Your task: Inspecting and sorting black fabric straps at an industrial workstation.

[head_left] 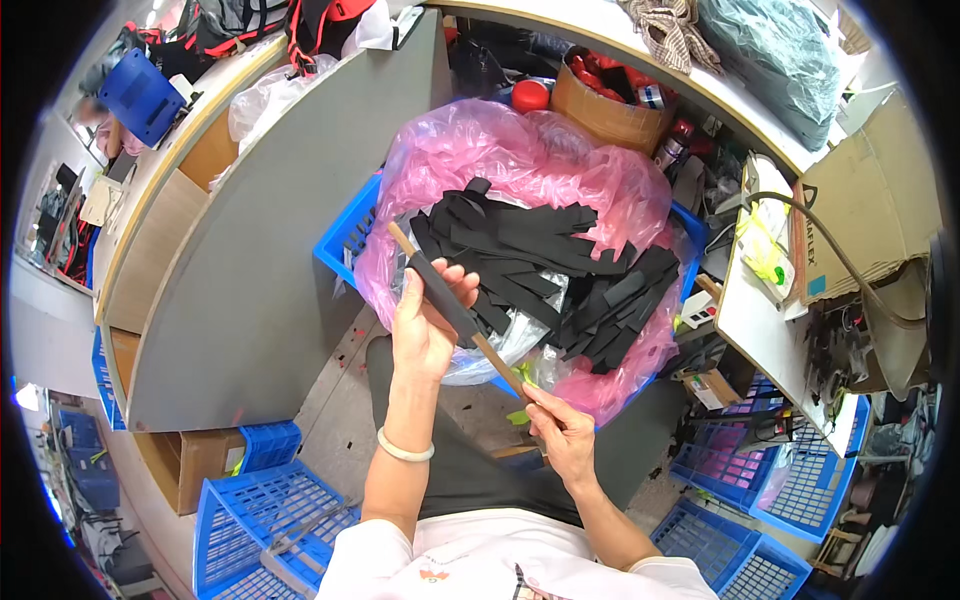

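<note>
A long, flat wooden stick (500,365) slants across the middle, its far end up to the left. Around its upper part sits a black fabric strip (446,298), which looks like a narrow sleeve. My left hand (425,325) is closed around this black fabric, thumb on one side and fingers on the other. Lower down, my right hand (565,435) pinches the stick near its lower end. Just beyond my hands, many similar black fabric strips (520,235) lie in loose bundles inside a pink plastic bag (440,150). That bag lines a blue crate (345,230).
A grey curved panel (270,240) stands close on the left. Blue plastic baskets (270,510) are on the floor at both sides. To the right, a white table (775,330) carries a cardboard box (870,200). A round carton (610,110) of red items stands behind the bag.
</note>
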{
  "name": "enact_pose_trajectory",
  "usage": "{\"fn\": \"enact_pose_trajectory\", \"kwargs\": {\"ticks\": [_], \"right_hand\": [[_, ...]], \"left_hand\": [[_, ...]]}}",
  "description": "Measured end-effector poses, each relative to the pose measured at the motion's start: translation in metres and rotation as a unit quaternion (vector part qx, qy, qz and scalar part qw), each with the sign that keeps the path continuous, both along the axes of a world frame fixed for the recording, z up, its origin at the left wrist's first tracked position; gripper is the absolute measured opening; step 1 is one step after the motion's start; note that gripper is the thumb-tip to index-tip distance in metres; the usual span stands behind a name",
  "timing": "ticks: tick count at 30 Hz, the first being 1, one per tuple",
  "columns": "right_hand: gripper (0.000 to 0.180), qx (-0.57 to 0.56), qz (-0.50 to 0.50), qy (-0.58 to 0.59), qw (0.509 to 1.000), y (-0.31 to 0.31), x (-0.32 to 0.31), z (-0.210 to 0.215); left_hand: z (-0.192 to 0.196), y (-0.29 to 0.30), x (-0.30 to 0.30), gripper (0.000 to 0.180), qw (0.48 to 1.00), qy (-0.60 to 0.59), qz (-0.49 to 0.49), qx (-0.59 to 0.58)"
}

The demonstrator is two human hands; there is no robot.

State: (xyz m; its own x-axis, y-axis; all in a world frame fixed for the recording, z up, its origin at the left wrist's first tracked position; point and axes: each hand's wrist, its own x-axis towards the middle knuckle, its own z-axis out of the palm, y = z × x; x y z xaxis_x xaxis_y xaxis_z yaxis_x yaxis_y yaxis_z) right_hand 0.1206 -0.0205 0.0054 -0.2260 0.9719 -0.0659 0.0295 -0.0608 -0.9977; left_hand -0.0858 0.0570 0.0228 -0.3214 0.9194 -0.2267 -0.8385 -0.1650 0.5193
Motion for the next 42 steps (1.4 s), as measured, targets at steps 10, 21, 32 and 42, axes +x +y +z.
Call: {"fn": "enact_pose_trajectory", "kwargs": {"ticks": [10, 21, 32, 42], "right_hand": [[0.029, 0.073, 0.062, -0.244, 0.965, 0.010, 0.054, -0.043], [0.037, 0.045, 0.134, -0.024, 0.990, 0.138, -0.038, -0.090], [0.021, -0.104, 0.227, 0.087, 0.964, 0.130, -0.041, -0.018], [0.019, -0.065, 0.199, -0.019, 0.978, 0.108, -0.038, -0.063]], "left_hand": [[-0.060, -0.006, -0.123, 0.017, 0.987, -0.079, 0.127, -0.063], [-0.044, -0.030, -0.005, 0.011, 0.918, -0.352, -0.184, -0.015], [-0.039, -0.049, 0.026, 0.049, 0.915, -0.206, -0.331, -0.106], [-0.039, -0.083, 0.025, 0.018, 0.884, 0.212, -0.382, -0.162]]}}
